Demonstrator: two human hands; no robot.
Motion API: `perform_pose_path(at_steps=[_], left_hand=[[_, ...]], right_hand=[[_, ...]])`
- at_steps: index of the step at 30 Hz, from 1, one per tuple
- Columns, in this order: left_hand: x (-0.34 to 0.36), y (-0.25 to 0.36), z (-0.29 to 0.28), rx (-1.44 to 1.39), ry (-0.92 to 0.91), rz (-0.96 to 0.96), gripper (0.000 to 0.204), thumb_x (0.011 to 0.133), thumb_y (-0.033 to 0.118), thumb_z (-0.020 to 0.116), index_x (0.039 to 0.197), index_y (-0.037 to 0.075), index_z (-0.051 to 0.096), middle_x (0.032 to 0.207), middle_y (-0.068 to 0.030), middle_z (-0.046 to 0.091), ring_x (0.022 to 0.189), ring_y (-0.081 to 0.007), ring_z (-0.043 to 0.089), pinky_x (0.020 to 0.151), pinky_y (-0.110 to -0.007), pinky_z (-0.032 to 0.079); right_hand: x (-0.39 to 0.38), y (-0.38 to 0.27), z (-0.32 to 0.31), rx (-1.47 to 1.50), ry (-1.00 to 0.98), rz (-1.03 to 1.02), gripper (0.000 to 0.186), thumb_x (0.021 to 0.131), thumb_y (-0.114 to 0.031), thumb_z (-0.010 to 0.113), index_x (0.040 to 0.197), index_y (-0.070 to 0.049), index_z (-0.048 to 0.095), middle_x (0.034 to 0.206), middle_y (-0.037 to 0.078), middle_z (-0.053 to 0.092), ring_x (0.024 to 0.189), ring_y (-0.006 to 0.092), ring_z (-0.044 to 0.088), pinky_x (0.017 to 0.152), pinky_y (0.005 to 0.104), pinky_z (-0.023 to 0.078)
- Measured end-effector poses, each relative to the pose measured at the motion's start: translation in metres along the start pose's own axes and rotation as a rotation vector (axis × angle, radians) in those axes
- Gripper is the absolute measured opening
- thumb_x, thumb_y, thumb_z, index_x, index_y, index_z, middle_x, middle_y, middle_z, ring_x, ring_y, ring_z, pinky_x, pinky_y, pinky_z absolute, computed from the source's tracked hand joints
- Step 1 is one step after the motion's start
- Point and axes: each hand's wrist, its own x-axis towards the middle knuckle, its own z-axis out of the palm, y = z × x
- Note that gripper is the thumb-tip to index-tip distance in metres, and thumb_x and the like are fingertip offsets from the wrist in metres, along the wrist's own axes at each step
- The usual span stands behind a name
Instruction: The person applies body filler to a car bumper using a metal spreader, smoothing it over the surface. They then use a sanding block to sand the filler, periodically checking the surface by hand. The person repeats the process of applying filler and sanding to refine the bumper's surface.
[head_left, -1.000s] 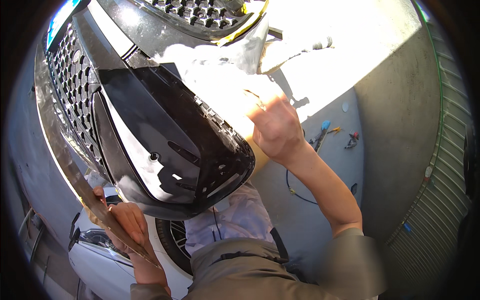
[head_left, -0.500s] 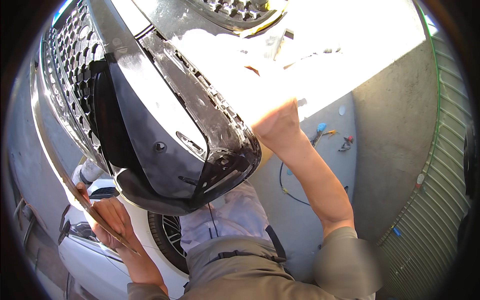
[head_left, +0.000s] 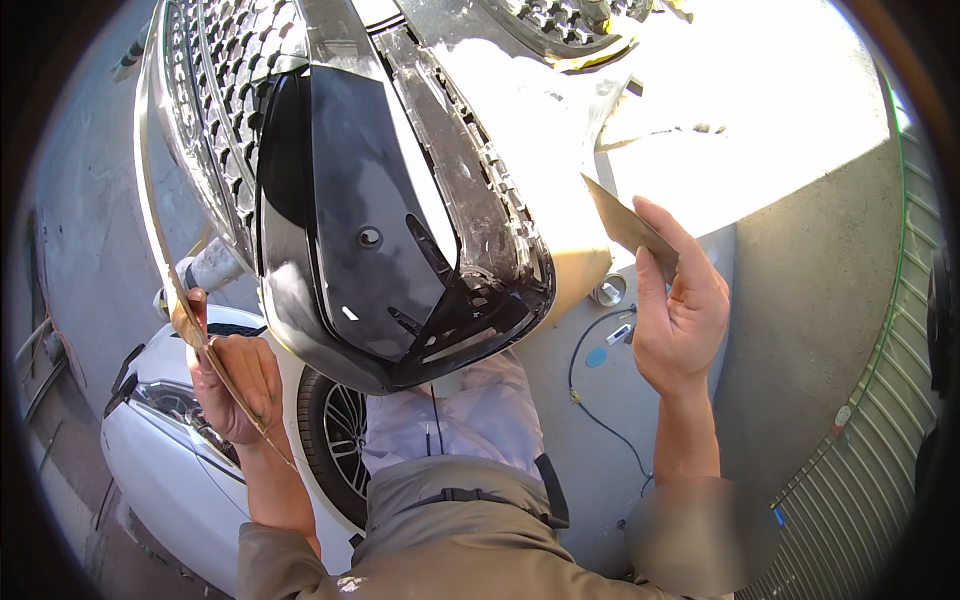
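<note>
Pinches in the right hand (head_left: 685, 320), between thumb and fingers, a thin brown sheet (head_left: 625, 222) just to the right of the black bumper (head_left: 350, 200) and apart from it. Looks light, flat and fairly stiff, with a dull face unlikely to slip; would probably crease if squeezed hard, so best taken by one short edge. Grasps in the left hand (head_left: 248, 375), with fingers curled about the lower end, a long curved strip (head_left: 155, 225) along the left side of the bumper; cannot tell whether joined to it. Seems slim and springy, perhaps sharp along the rim, so better held by the broad faces. Expect from the bumper a hollow plastic shell, bulky more than heavy, slick on the glossy faces, easily scratched, most fragile at the small tabs (head_left: 490, 165) down its right edge. Note honeycomb mesh (head_left: 225, 120) at its upper left; below it, a smooth white car (head_left: 190, 520) with a rubber tyre (head_left: 315, 450); to its lower right, a thin dark cable (head_left: 575, 397); far right, ribbed sheeting (head_left: 850, 490).
</note>
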Motion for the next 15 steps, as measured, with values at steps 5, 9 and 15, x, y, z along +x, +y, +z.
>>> perform_pose_path(at_steps=[5, 9, 15], left_hand=[[-0.033, -0.007, 0.037, -0.086, 0.056, -0.191, 0.064, 0.110, 0.023, 0.060, 0.158, -0.007, 0.030, 0.066, -0.0076, 0.069, 0.036, -0.0095, 0.053, 0.038, -0.023, 0.045], [-0.094, -0.034, 0.095, -0.066, 0.088, -0.494, 0.072, 0.104, 0.022, 0.071, 0.159, -0.008, 0.035, 0.125, -0.0172, 0.071, 0.085, -0.0168, 0.075, 0.070, -0.028, 0.060], [-0.156, -0.052, 0.152, -0.116, -0.126, -0.631, 0.068, 0.105, 0.018, 0.069, 0.160, -0.007, 0.038, 0.147, -0.0140, 0.063, 0.128, -0.0150, 0.065, 0.108, -0.029, 0.049]], right_hand=[[-0.033, -0.001, -0.016, 0.655, 0.133, 0.289, 0.037, 0.109, -0.003, 0.058, 0.145, 0.005, 0.060, 0.128, 0.013, 0.074, 0.109, 0.0150, 0.072, 0.096, 0.0269, 0.057], [-0.038, 0.011, -0.025, 1.250, 0.068, 0.376, 0.044, 0.112, -0.012, 0.055, 0.153, 0.005, 0.051, 0.125, 0.013, 0.074, 0.099, 0.0134, 0.072, 0.084, 0.0277, 0.060], [-0.102, -0.019, -0.010, 1.373, -0.042, 0.374, 0.046, 0.111, -0.013, 0.058, 0.152, 0.005, 0.050, 0.135, 0.013, 0.070, 0.117, 0.0183, 0.071, 0.101, 0.0337, 0.060]])
